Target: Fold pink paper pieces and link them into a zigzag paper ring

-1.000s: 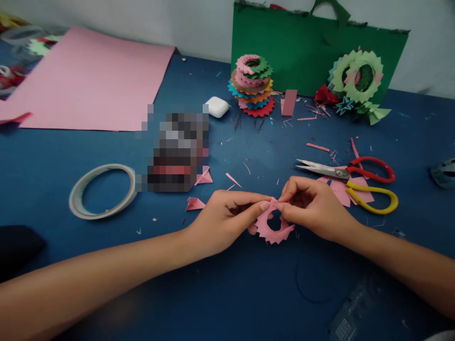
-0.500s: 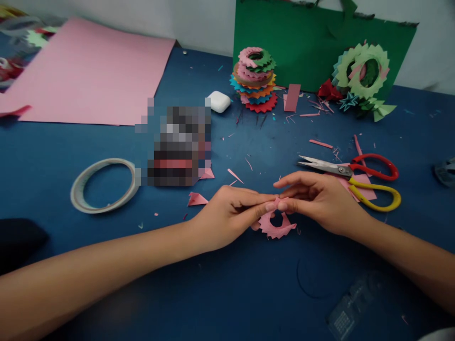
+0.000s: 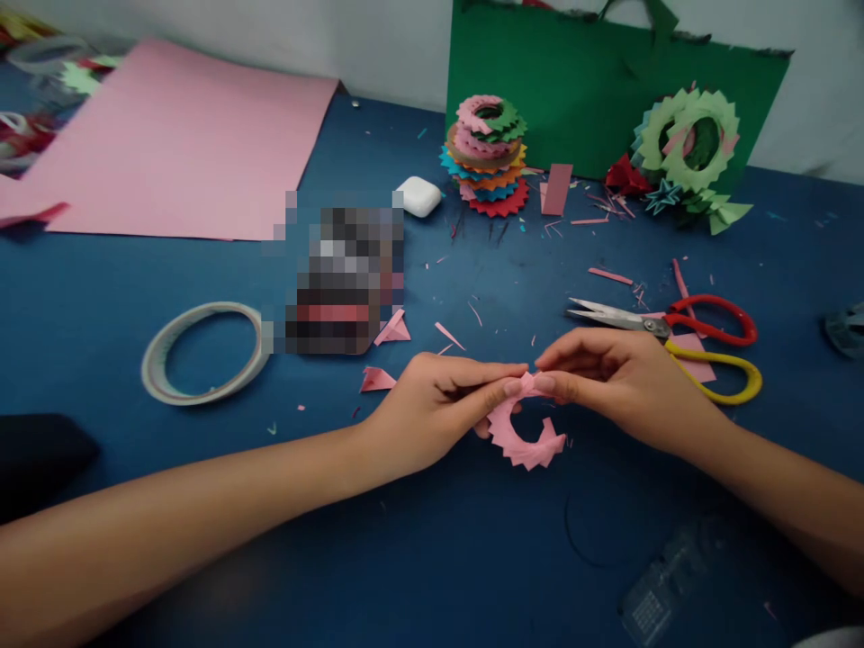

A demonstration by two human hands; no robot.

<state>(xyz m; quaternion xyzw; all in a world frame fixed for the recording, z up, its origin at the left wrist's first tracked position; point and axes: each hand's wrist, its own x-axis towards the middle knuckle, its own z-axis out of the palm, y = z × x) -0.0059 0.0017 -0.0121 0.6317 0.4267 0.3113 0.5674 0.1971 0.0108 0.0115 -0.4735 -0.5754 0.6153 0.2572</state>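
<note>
A pink folded-paper ring with a zigzag outer edge hangs between my hands, its curve open at the lower right. My left hand pinches its upper left between thumb and fingers. On the top of the same ring, my right hand closes thumb and fingertips. Behind my right hand lie scissors with one red and one yellow handle, blades pointing left. Folded pink paper pieces rest beyond my left hand.
A tape roll lies at left, near a pixelated object and a white case. Pink sheets cover the back left. Stacked coloured paper rings and a pale green ring stand before a green bag. Pink scraps litter the blue table.
The pink ring's gap looks wider, and its lower end hangs slightly lower. My right hand's fingers have drawn closer together over the ring's top. The view has shifted slightly.
</note>
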